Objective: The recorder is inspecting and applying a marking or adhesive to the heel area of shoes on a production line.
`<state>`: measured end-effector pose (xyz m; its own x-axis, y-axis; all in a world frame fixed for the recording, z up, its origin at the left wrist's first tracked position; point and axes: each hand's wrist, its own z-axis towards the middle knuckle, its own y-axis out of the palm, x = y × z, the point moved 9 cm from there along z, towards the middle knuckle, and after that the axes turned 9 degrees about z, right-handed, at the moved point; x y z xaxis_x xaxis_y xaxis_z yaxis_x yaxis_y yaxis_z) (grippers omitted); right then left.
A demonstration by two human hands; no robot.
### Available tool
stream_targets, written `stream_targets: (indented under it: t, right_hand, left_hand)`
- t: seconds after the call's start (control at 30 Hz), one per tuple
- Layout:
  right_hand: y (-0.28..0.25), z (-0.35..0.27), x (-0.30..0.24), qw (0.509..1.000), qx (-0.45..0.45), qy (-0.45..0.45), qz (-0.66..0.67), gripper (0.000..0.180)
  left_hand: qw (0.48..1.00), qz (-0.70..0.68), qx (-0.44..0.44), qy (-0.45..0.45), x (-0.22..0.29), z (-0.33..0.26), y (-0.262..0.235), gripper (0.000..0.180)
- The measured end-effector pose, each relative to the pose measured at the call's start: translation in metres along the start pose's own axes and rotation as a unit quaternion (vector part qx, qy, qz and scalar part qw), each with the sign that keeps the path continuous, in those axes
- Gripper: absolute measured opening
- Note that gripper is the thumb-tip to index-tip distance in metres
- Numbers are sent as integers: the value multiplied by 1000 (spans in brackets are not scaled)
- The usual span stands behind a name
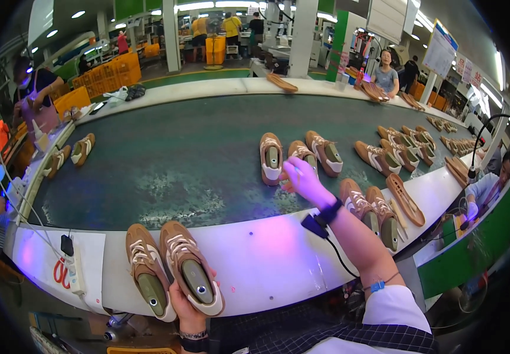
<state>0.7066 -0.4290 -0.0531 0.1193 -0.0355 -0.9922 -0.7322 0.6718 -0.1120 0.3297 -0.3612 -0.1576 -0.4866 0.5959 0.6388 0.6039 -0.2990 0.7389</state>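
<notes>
My left hand (187, 304) is closed round the heel end of a tan sneaker (183, 253) with white laces and an olive insole. Another tan sneaker (147, 265) lies beside it on the white ledge, toe pointing away. Over the green conveyor belt, my right hand (302, 179) reaches in with its fingers apart. It is at the heel of a tan sneaker (303, 151) that it partly covers; whether they touch is unclear. A sneaker (271, 158) stands just left of the fingers, and another sneaker (324, 153) stands to the right.
On the white ledge (266, 265) lie more sneakers (370, 209), a loose brown sole (405, 199), a power strip (75, 271) and red-handled scissors (61, 272). Several shoes (399, 144) stand on the belt (196, 141) at right. Co-workers sit around it, one person (384, 74) across.
</notes>
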Motion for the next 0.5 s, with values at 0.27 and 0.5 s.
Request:
stream_targets:
  t: [0.27, 0.5]
  right_hand:
    - [-24, 142, 62, 929, 241, 29, -279, 49]
    - [-14, 153, 111, 967, 207, 111, -100, 43]
  left_hand:
    - [1000, 13, -6, -6, 1, 3, -2, 54]
    - [999, -2, 41, -35, -5, 3, -8, 53]
